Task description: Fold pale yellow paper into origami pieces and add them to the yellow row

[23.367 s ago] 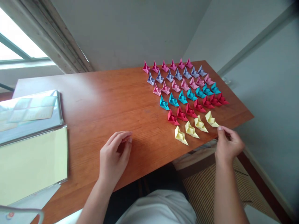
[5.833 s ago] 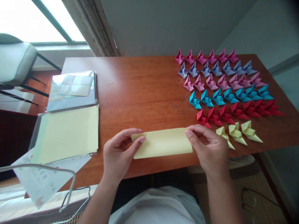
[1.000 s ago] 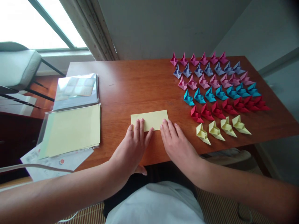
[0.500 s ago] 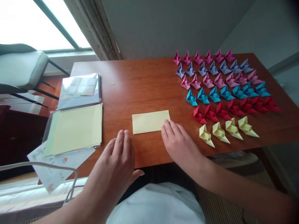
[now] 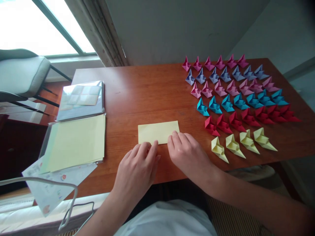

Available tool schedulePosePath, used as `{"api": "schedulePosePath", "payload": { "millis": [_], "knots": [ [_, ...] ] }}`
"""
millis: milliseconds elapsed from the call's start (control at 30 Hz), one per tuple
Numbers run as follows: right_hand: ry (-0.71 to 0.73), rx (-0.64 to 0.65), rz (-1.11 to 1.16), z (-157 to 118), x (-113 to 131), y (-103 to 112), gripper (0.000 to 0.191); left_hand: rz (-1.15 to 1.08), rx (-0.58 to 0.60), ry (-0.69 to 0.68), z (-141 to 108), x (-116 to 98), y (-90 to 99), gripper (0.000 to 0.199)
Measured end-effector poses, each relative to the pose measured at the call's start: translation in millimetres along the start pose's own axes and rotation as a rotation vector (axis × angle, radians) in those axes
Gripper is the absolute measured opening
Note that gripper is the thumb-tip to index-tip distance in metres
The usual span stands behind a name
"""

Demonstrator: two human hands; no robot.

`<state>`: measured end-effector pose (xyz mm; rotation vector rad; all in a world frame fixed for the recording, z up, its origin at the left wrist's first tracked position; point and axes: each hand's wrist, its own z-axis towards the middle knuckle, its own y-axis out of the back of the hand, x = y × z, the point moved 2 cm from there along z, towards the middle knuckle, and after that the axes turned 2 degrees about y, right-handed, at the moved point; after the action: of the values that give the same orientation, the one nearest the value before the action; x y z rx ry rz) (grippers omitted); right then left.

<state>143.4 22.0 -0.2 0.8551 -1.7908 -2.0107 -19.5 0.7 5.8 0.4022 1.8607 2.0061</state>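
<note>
A pale yellow sheet of paper, folded to a long rectangle, lies flat on the wooden table. My left hand is at its near edge, index fingertip touching the paper around the middle, the other fingers curved and the thumb apart. At the paper's near right corner, my right hand has its fingers held together and pressed on the sheet; its thumb is hidden. To the right stand several rows of folded paper pieces: yellow, red, blue, pink, purple and magenta.
On the left side of the table lie a stack of yellow sheets, a clear packet of paper and a printed white sheet. A grey cable loops at the lower left. A chair stands by the window.
My left hand has moved right and forward to the paper's near edge, its fingers now curved. My right hand stays at the right corner. The view has shifted slightly.
</note>
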Motion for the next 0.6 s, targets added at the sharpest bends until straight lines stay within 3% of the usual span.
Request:
{"api": "schedulePosePath", "payload": {
  "millis": [333, 600],
  "knots": [
    [0.025, -0.039, -0.040, 5.9, -1.9, 3.7, 0.020, -0.006, -0.063, -0.055, 8.1, 2.6, -8.7, 0.031],
    [-0.087, -0.204, 0.305, 2.4, -17.7, 5.5, 0.018, -0.035, -0.217, 0.010, 17.9, 3.8, -11.5, 0.021]
  ]
}}
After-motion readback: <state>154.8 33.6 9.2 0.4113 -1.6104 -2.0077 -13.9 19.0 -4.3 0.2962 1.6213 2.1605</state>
